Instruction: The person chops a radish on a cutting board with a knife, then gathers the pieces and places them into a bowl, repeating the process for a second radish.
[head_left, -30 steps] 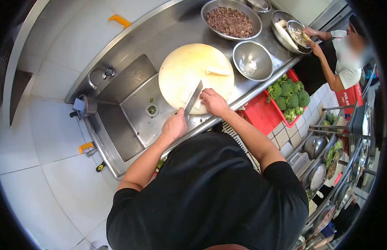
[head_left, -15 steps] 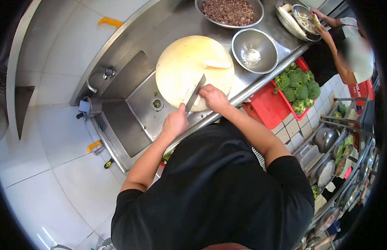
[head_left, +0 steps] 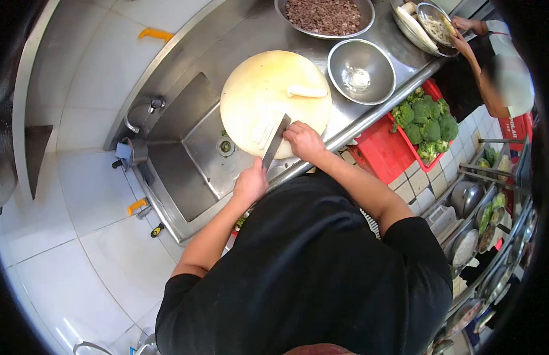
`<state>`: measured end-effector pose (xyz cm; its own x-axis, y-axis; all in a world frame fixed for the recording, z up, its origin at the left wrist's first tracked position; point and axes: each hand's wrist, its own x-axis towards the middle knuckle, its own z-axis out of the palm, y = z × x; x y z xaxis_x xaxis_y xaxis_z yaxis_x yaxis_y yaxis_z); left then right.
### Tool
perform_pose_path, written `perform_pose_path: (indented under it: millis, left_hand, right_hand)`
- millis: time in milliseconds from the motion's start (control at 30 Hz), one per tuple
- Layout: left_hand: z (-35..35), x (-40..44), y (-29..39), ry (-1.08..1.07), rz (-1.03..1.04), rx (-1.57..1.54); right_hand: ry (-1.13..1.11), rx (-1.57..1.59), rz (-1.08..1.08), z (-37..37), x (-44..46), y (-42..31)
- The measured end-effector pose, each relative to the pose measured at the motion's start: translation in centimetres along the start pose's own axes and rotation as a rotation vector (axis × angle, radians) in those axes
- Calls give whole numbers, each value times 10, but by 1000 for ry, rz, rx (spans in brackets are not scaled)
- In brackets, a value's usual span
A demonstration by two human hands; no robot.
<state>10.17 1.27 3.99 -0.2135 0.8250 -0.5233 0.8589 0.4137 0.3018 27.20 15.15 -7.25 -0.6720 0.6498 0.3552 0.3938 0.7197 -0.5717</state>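
Note:
My left hand (head_left: 250,184) is wrapped round the handle of a broad knife (head_left: 276,142), its blade angled up and to the right over a round cutting board (head_left: 274,71). Just right of the blade, my right hand (head_left: 305,142) has its fingers curled down on a white vegetable piece, mostly hidden beneath them. Cut white strips (head_left: 262,133) lie on the board left of the blade. A separate peeled white piece (head_left: 307,91) rests near the board's right side.
Beyond the board are a steel bowl (head_left: 361,72) and a bowl of chopped brown food (head_left: 323,16). The sink (head_left: 197,148) is at left. A red crate (head_left: 431,163) holds broccoli (head_left: 427,121). A co-worker's hands (head_left: 460,35) hold a small bowl (head_left: 435,23) at upper right.
The view has shifted, so the board and bowls sit higher in it. The knife blade has tilted and shifted slightly beside my right fingers. The co-worker's hands have moved slightly.

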Motion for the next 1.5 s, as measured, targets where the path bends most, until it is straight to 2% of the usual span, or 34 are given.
perform_pose_path:
  millis: [133, 267, 367, 433, 500, 600, 700, 800, 900, 933, 1033, 1067, 1133, 1167, 1200, 1233, 1300, 1367, 1433, 1500]
  left_hand:
    - [-6, 24, -7, 89, 109, -38]
    - [-32, 1, -11, 224, 126, -65]
    - [-36, -22, -26, 361, 173, -41]
    - [-38, -27, -34, 404, 170, -24]
    - [-34, -32, -40, 379, 145, -1]
    - [-13, -29, -54, 406, 156, 14]
    - [-4, -28, -58, 376, 179, 85]
    - [-6, -31, -62, 406, 271, 140]
    - [-8, -33, -73, 444, 348, 153]
    - [-10, -34, -79, 433, 354, 133]
    - [-19, -42, -101, 390, 372, 35]
    - [-19, -45, -110, 387, 376, 21]
    - [-24, -52, -127, 411, 393, -49]
    - [-30, -58, -135, 402, 344, -42]
    - [-36, -66, -143, 397, 296, -34]
    - [-41, -70, -153, 393, 248, -26]
    - [-47, -70, -182, 422, 256, -144]
    - [-52, -63, -190, 477, 252, -235]
    - [-58, -57, -191, 543, 229, -296]
    - [-57, -44, -188, 563, 204, -376]
  right_hand:
    - [-44, -7, -33, -3, 4, 3]
    - [2, 166, 21, -15, 3, 6]
    - [175, 417, 414, -41, 7, -12]
    - [297, 371, 497, -57, 15, -14]
    - [309, 284, 434, -76, 27, -16]
    - [115, 120, 68, -90, 51, -25]
    - [-144, 74, -78, -72, 72, -35]
    - [-709, 234, 197, -54, 96, -35]
    - [-758, 186, 173, -38, 110, -31]
    - [-701, 196, 165, -34, 113, -31]
    - [-607, 54, -109, -21, 120, -20]
    - [-716, 17, -110, -17, 122, -14]
    - [-645, -48, -263, -22, 115, -14]
    - [-603, -82, -340, -26, 115, -14]
    - [-712, -131, -331, -28, 118, -10]
    - [-713, -168, -380, -33, 118, -15]
    - [-719, -241, -479, -44, 112, -26]
    - [-822, -335, -598, -33, 110, -15]
    - [-772, -331, -720, -22, 108, -7]
    - [-722, -361, -703, -7, 110, -5]
